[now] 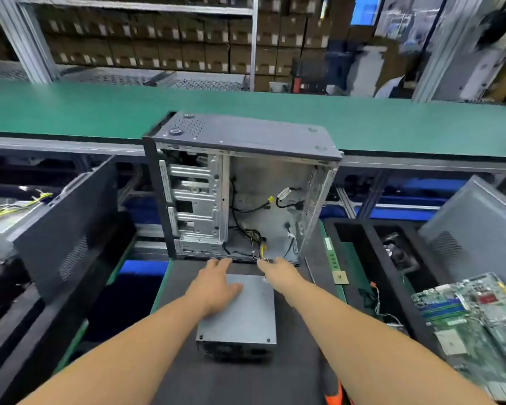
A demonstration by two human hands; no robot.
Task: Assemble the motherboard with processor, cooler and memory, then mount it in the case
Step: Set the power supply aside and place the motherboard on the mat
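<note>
While the open-sided grey metal computer case [240, 185] stands upright for access, the left hand [214, 287] rests straight-fingered on the grey box-shaped power supply [240, 317] and the right hand [278, 273] reaches for its cables, fingers unclear.

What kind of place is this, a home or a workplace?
Most likely a computer assembly line in a factory. A long green conveyor runs behind the open case, shelves of stacked cartons fill the background, and a motherboard waits in a tray on the right.
</note>
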